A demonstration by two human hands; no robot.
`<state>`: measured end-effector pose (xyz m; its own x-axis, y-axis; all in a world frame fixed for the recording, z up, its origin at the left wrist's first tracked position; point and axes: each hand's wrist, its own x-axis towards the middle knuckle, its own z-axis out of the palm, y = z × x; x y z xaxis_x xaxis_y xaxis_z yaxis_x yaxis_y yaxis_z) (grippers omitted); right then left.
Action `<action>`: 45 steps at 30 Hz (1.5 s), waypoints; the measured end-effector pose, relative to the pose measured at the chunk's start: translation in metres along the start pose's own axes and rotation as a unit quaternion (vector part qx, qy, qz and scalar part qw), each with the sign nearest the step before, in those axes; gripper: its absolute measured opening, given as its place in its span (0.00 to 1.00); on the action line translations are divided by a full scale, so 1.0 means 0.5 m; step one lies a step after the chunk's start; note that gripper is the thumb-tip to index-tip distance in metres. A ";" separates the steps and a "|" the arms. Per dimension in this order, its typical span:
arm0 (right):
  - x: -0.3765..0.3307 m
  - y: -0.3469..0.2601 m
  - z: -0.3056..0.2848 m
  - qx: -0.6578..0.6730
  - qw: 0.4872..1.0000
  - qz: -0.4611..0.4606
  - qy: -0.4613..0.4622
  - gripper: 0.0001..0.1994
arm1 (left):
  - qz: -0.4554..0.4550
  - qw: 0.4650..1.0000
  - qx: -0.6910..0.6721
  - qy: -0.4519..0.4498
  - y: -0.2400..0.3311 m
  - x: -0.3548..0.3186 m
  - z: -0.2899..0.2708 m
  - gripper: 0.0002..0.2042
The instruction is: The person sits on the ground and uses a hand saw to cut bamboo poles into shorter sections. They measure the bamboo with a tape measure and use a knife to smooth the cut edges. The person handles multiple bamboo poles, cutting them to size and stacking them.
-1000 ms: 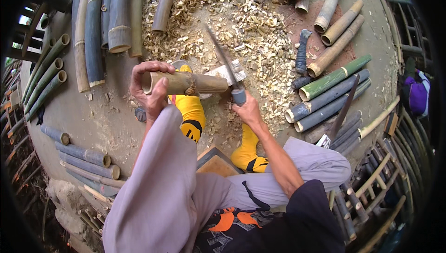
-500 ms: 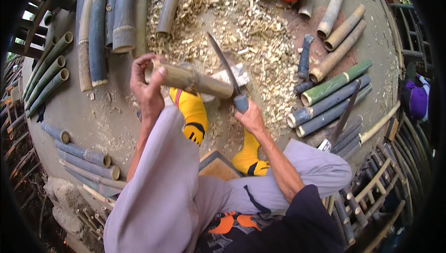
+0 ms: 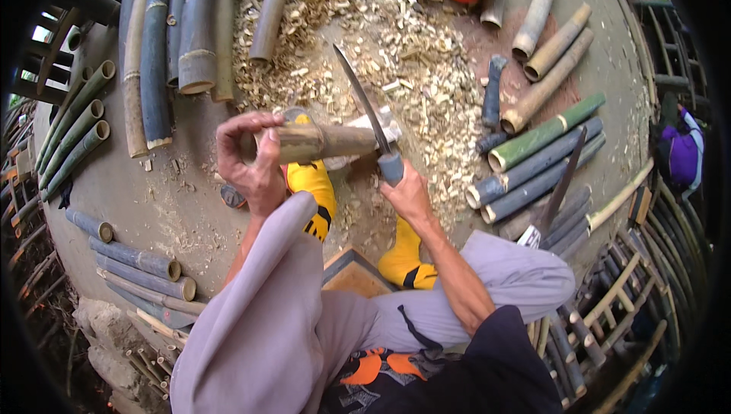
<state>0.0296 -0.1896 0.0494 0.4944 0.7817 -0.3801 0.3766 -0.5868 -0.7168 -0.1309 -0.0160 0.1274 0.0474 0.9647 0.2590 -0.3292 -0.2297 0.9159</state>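
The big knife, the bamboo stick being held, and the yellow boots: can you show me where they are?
big knife (image 3: 359, 102): head view, on the middle of the long blade.
bamboo stick (image 3: 327, 141): head view, on the bare stretch between the two hands.
yellow boots (image 3: 312, 183): head view, on the top of the left boot.

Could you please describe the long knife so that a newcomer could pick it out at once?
Start at the pale heap of wood shavings in the middle of the ground. In front of it, the right hand grips the knife, whose blade rests against a short bamboo piece. Unlike the bamboo poles around it, it is thin, flat metal.
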 end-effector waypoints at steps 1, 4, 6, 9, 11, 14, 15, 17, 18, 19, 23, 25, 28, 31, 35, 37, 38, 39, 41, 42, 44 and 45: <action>-0.023 -0.015 -0.013 -0.006 1.000 0.011 -0.012 0.17 | -0.013 1.000 0.018 0.001 0.001 -0.004 -0.008 0.09; -0.041 -0.100 -0.049 0.119 0.987 -0.066 0.086 0.17 | -0.015 0.999 0.040 0.013 -0.001 -0.003 -0.021 0.09; -0.046 -0.120 -0.055 0.168 0.967 -0.121 0.147 0.17 | -0.008 1.000 -0.003 -0.009 -0.007 -0.006 -0.031 0.08; -0.012 0.000 0.009 0.078 0.982 -0.123 0.119 0.16 | -0.007 0.998 -0.031 -0.048 -0.005 -0.009 -0.010 0.08; 0.001 0.044 0.016 -0.018 0.998 0.054 -0.017 0.17 | 0.013 0.996 -0.028 -0.080 -0.004 0.000 -0.015 0.08; -0.001 0.015 -0.019 -0.009 1.000 0.017 -0.017 0.20 | -0.010 0.994 -0.045 -0.099 0.004 -0.004 -0.036 0.08; -0.025 -0.003 -0.020 0.037 0.999 0.011 0.009 0.20 | -0.017 0.994 -0.048 -0.100 0.003 -0.007 -0.046 0.08; -0.035 -0.041 -0.027 0.131 0.988 -0.021 0.074 0.19 | -0.023 0.991 -0.030 -0.128 0.010 -0.010 -0.052 0.10; -0.037 -0.063 -0.031 0.193 0.976 -0.043 0.095 0.18 | -0.037 0.990 -0.031 -0.134 0.010 -0.015 -0.056 0.11; -0.026 -0.056 -0.024 0.178 0.975 -0.077 0.108 0.17 | -0.042 0.987 -0.041 -0.147 0.006 -0.007 -0.047 0.12; -0.002 0.039 0.024 0.058 0.998 0.000 -0.014 0.17 | -0.087 0.988 -0.014 -0.128 0.023 -0.001 -0.023 0.18; -0.003 0.038 0.008 0.041 0.999 0.003 -0.024 0.19 | -0.168 0.979 0.020 -0.110 0.050 -0.014 -0.006 0.20; -0.008 0.014 -0.006 0.012 0.999 0.023 -0.024 0.21 | -0.104 0.991 -0.059 -0.057 0.033 0.006 -0.001 0.20; -0.010 -0.033 -0.030 0.053 0.998 -0.031 0.018 0.18 | -0.026 0.996 -0.052 -0.068 0.030 0.013 -0.002 0.15; -0.035 -0.089 -0.048 0.172 0.966 -0.131 0.141 0.13 | -0.011 0.997 -0.026 -0.076 0.024 0.000 -0.012 0.09; -0.031 -0.094 -0.030 0.237 0.932 -0.181 0.204 0.13 | -0.010 0.997 -0.015 -0.072 0.023 -0.004 -0.017 0.08; -0.019 -0.031 0.002 0.213 0.940 -0.173 0.203 0.13 | -0.011 0.997 -0.017 -0.077 0.024 -0.004 -0.010 0.08; -0.008 -0.018 0.020 0.171 0.963 -0.142 0.155 0.13 | 0.000 0.996 -0.010 -0.092 0.028 -0.004 -0.011 0.08; 0.005 0.033 0.038 0.081 0.996 0.019 0.012 0.14 | 0.025 0.992 -0.007 -0.125 0.024 -0.003 0.000 0.07; 0.007 0.050 0.032 0.050 0.998 0.012 0.024 0.15 | 0.016 0.991 -0.007 -0.129 0.027 -0.006 0.005 0.06; 0.002 0.038 0.014 -0.012 1.000 -0.001 0.029 0.16 | 0.002 0.994 -0.008 -0.109 0.030 -0.001 -0.009 0.06; -0.009 0.021 0.005 0.041 0.998 -0.013 0.049 0.16 | -0.009 0.995 -0.008 -0.098 0.033 -0.002 -0.020 0.06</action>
<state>0.0291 -0.1986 0.0422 0.5613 0.7699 -0.3035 0.3275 -0.5435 -0.7729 -0.1456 -0.0193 0.1394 0.2357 0.9246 0.2992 -0.3420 -0.2092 0.9161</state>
